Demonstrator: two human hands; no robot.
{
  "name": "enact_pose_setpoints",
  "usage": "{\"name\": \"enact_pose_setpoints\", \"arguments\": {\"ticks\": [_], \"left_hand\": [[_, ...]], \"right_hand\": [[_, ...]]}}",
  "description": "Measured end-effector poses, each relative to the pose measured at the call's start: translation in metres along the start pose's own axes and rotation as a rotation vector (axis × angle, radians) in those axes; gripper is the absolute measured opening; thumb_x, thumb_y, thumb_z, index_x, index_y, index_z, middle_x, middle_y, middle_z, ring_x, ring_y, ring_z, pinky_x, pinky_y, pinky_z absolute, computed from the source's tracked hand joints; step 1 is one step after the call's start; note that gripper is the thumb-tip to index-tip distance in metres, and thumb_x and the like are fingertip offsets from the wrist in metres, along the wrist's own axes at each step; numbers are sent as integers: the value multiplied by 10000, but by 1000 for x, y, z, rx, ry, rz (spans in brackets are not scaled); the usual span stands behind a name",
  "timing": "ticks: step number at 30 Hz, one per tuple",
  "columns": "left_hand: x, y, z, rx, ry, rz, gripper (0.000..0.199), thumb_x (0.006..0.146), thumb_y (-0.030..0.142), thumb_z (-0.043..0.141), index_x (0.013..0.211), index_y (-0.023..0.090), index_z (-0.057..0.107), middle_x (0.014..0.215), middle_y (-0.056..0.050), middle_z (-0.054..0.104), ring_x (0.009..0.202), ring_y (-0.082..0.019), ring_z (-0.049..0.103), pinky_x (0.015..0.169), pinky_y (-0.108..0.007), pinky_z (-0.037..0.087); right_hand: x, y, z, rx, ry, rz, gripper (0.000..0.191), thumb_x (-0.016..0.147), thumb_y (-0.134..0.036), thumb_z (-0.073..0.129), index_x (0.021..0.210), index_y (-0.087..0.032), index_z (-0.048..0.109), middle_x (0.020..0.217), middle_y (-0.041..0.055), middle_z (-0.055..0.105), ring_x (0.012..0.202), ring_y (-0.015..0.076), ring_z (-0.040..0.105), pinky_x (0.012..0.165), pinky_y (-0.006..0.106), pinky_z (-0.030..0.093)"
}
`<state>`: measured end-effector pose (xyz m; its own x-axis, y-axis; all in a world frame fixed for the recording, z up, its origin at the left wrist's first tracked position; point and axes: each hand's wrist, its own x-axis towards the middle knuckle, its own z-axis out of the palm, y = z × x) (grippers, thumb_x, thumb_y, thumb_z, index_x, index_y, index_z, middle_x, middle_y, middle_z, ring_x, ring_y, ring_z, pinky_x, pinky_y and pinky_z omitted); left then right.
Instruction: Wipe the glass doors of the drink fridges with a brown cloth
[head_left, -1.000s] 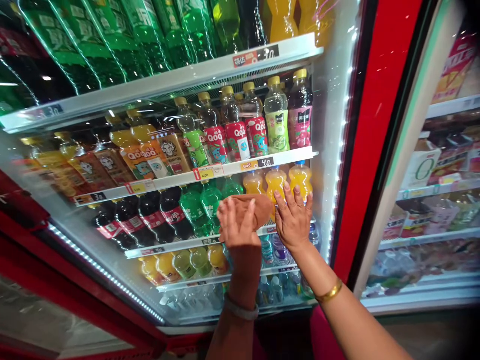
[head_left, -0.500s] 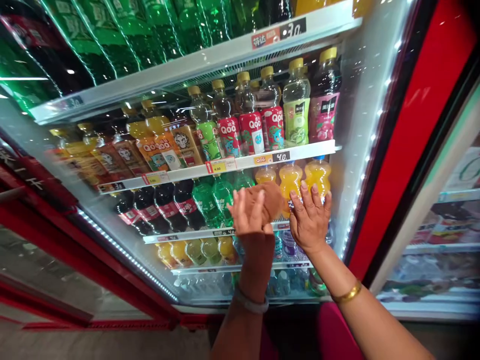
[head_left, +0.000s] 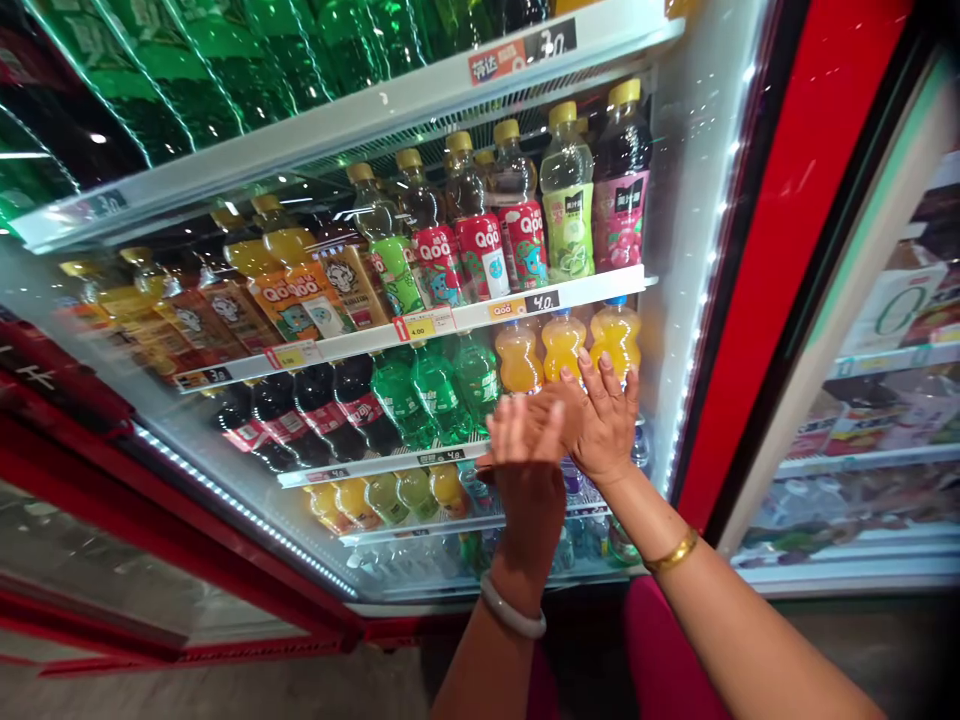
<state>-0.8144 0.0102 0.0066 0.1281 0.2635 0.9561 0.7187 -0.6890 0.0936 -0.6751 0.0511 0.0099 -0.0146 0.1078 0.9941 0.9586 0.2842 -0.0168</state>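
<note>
My left hand, with a pale bangle at its wrist, presses a brown cloth against the glass front of a drinks fridge. The fingers lie over the cloth, and part of it shows beyond them, slightly blurred. Close by on the right, my right hand rests flat with its fingers apart, holding nothing; a gold bracelet circles that wrist. Behind the hands stand orange drink bottles with blue caps, partly hidden. Green soda bottles line the same shelf to the left.
Above, a shelf carries Qoo bottles and other juices. Lower shelves hold more bottles. A red door frame borders the right side, with another lit fridge beyond. Red framing stands at lower left.
My left hand has moved right and slightly down with the cloth, closer to my right hand. My right hand stays flat, and the view has shifted slightly.
</note>
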Motion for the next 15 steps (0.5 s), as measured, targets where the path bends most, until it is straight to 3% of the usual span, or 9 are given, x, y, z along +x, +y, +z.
{"name": "enact_pose_setpoints", "arguments": {"ticks": [2,4,6,9,12,15], "left_hand": [[-12,5,2,22,-58,58,638,939,38,576,1498,345,533,1706,-93,295,1580,-322,306,1282,-601,284],[-16,-1,-3,65,-47,13,631,926,42,620,1476,345,558,1682,-110,339,1569,-328,331,1285,-622,252],[-8,-15,-13,82,6,-57,643,929,58,607,1501,344,532,1657,-114,387,1557,-324,356,1289,-624,235],[7,-28,-19,63,130,-130,711,933,82,570,1582,329,420,1665,-116,376,1548,-313,373,1274,-567,315],[1,-16,-7,63,108,-69,772,913,35,564,1601,332,378,1720,-122,241,1590,-339,271,1258,-582,335],[-21,3,6,70,-25,7,692,886,-24,583,1472,343,558,1719,-107,226,1589,-351,270,1256,-602,323]], "right_hand": [[0,1,-1,16,-11,2,693,1004,-202,426,1655,-307,212,1707,-3,302,1616,183,182,1349,491,106],[0,1,-1,11,-20,2,707,1002,-215,452,1656,-314,202,1704,-2,308,1617,186,177,1347,496,107],[0,1,0,-5,-15,-3,736,990,-213,491,1655,-322,195,1706,-6,297,1617,183,176,1345,505,108],[1,0,1,-7,-3,-14,758,970,-191,511,1653,-310,205,1715,-10,269,1618,190,173,1344,512,99],[1,0,0,5,3,-6,754,969,-202,502,1654,-311,204,1718,-12,265,1616,192,182,1344,505,101],[2,1,-2,25,4,-10,687,1003,-230,426,1652,-308,215,1720,-20,260,1614,180,188,1348,481,97]]}}
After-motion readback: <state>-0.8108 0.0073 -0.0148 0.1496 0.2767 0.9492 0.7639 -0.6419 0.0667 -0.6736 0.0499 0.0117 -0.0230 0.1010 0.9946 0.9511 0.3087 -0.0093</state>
